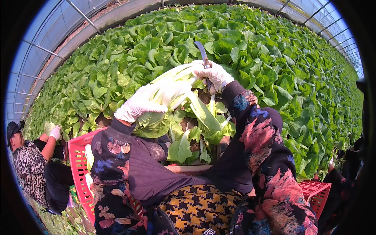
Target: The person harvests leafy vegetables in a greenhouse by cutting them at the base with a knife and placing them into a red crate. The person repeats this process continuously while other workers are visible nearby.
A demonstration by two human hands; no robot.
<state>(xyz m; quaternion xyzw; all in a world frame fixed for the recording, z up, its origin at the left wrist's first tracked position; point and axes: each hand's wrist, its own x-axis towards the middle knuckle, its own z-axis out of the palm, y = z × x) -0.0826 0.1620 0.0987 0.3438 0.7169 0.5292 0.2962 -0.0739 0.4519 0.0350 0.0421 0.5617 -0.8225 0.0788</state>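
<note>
A leafy green vegetable with pale stalks (pixel 173 91) lies across in front of me, its leaves hanging toward the lower left. My left hand (pixel 142 105), in a white glove, is closed around its stalks. My right hand (pixel 213 75), gloved too, grips a knife (pixel 201 51) whose curved blade points up and away; the fingertips of that hand also touch the stalk end. Below the hands, loose leaves (pixel 179 148) lie over soil between my knees.
A dense bed of leafy greens (pixel 258 53) spreads ahead. Red plastic crates stand at my left (pixel 79 167) and right (pixel 317 191). A co-worker (pixel 35 167) crouches at far left; another person (pixel 343 176) is partly visible at far right. Greenhouse film and metal bars curve behind.
</note>
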